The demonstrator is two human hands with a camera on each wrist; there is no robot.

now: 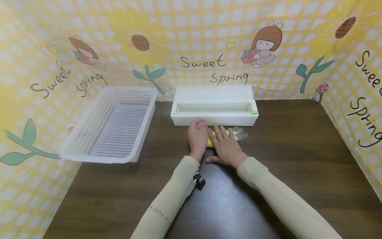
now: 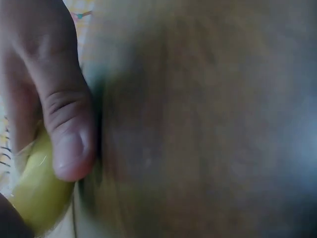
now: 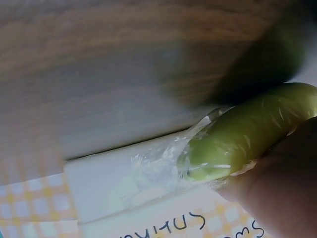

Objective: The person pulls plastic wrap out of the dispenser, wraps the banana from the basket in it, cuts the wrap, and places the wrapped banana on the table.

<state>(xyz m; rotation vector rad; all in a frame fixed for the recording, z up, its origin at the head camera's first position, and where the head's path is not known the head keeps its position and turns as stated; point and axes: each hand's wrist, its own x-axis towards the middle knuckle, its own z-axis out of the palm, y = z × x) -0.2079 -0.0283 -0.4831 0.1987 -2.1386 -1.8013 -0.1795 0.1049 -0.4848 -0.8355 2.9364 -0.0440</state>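
A curved yellow-green fruit, banana-like (image 1: 210, 143), lies on the table in clear plastic film (image 1: 241, 133) that sticks out loose past its right end. My left hand (image 1: 198, 137) holds its left end with curled fingers; in the left wrist view the thumb (image 2: 72, 148) lies along the fruit (image 2: 42, 193). Spread flat over its middle is my right hand (image 1: 226, 146), fingers straight and pointing at the box. The right wrist view shows the fruit's rounded, film-covered end (image 3: 233, 144) beyond that hand. Much of the fruit is hidden beneath the hands.
Just behind the hands stands a long white film box (image 1: 226, 120), its lid (image 1: 213, 92) raised, with a green slider (image 1: 253, 112) at the right. To the left sits a white perforated basket (image 1: 98, 159). Patterned cloth (image 1: 197, 39) hangs along the table's back and sides.
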